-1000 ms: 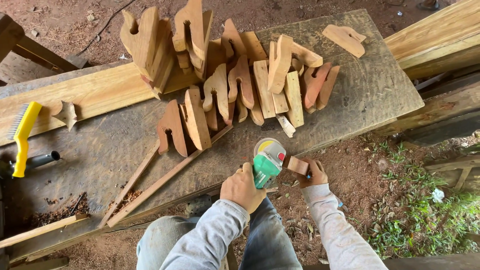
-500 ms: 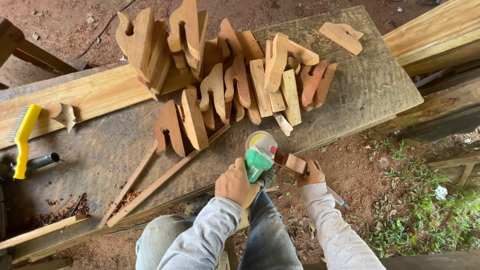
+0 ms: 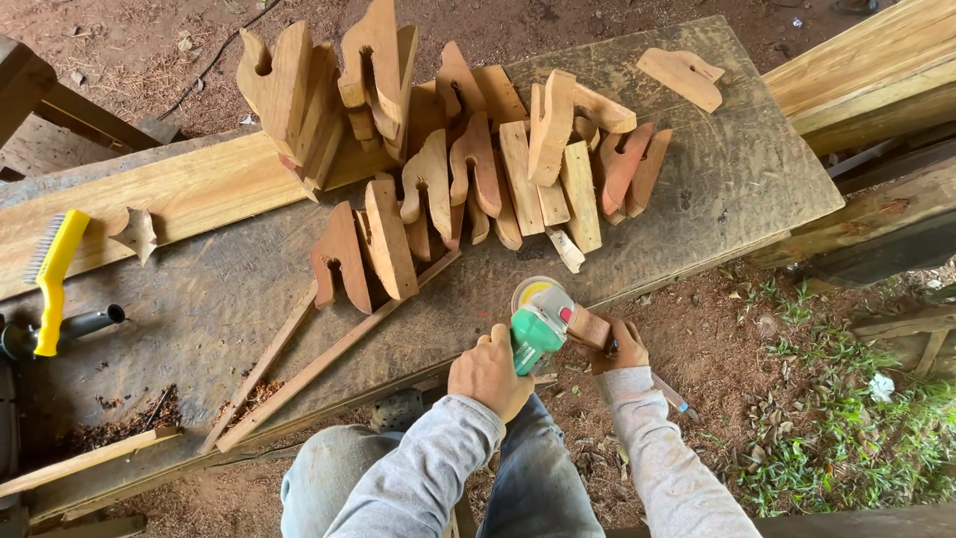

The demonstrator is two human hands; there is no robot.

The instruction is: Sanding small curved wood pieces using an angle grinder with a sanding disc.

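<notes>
Grinder (image 3: 536, 327), green, sits at the bench's (image 3: 737, 179) near edge, the left hand (image 3: 488, 373) wrapped tight around it. Right hand (image 3: 619, 346) pinches a small block (image 3: 590, 328) against its disc. Cut wooden shapes (image 3: 478, 159) crowd the far edge.

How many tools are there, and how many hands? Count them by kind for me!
Green power grinder: 1
Yellow-handled wire brush: 1
Black-handled tool at the bench's left edge: 1
Hands: 2, left hand on the grinder, right hand holding a small wood block
Total: 5
</notes>
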